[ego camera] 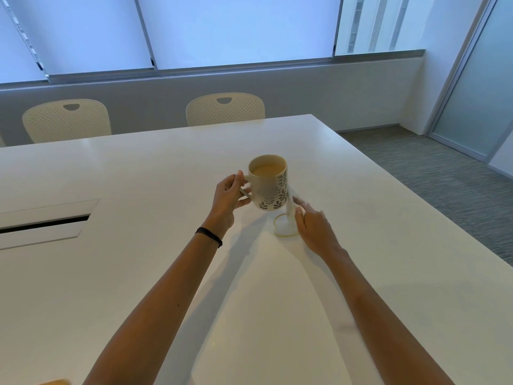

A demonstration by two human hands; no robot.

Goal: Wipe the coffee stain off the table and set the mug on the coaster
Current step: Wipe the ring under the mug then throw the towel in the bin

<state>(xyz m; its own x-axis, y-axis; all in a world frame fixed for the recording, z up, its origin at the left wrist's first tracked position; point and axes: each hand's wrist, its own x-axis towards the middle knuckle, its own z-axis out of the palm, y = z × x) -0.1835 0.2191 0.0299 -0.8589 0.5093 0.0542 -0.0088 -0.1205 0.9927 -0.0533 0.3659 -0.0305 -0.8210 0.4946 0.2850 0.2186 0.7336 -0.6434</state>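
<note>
A cream mug (268, 184) with a leaf pattern holds milky coffee. My left hand (228, 197) grips its handle and holds it just above the white table (138, 273). Below and to the right of the mug lies a brown ring-shaped coffee stain (283, 227). My right hand (312, 227) is beside the stain and pinches a blurred white tissue (291, 208) that hangs over the ring. At the bottom left edge an orange-tan corner (55, 382) shows; I cannot tell if it is the coaster.
A recessed cable hatch (44, 218) is set in the table at the left. Two perforated cream chairs (66, 119) (225, 108) stand at the far side. The table's right edge drops to grey carpet (444, 173).
</note>
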